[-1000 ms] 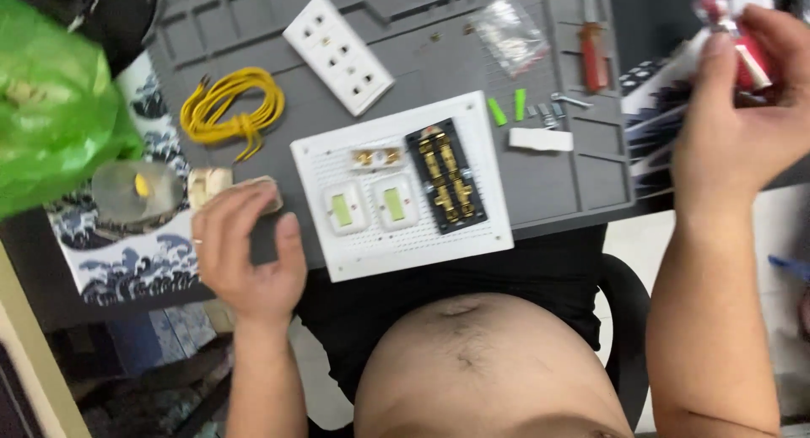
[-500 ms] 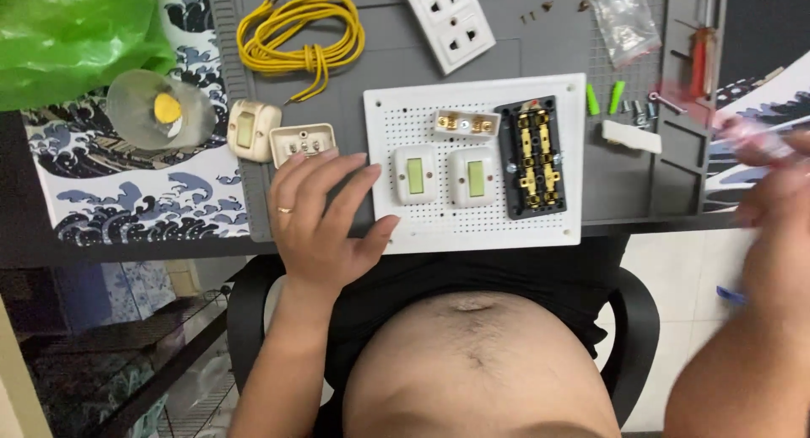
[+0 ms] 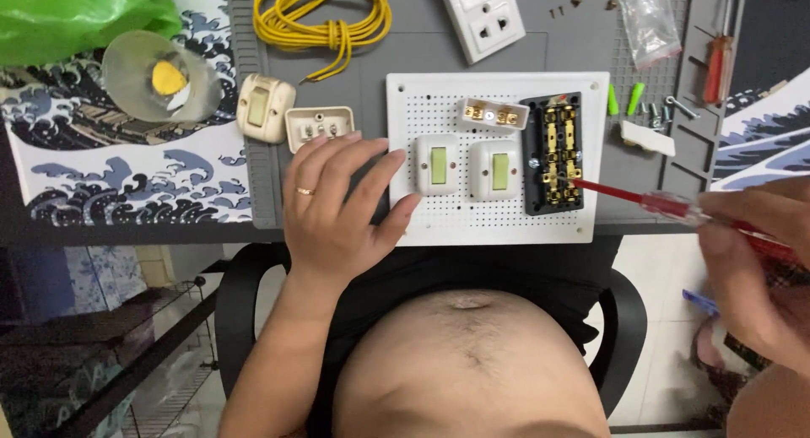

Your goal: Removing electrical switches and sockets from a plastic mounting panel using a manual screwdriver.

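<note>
Fingers of right hand (image 3: 755, 269) around translucent red screwdriver (image 3: 666, 206), left hand (image 3: 337, 210) flat on perforated white board (image 3: 498, 227)

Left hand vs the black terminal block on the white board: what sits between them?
Head view: two white rocker switches sit side by side on the perforated board, between the left hand and the black terminal block.

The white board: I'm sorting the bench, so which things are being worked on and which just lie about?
In use:
white board, steadied by left hand
black terminal block
red screwdriver, in right hand

Lying about:
yellow wire
white socket
cream switch
plastic bag
green plugs
</note>
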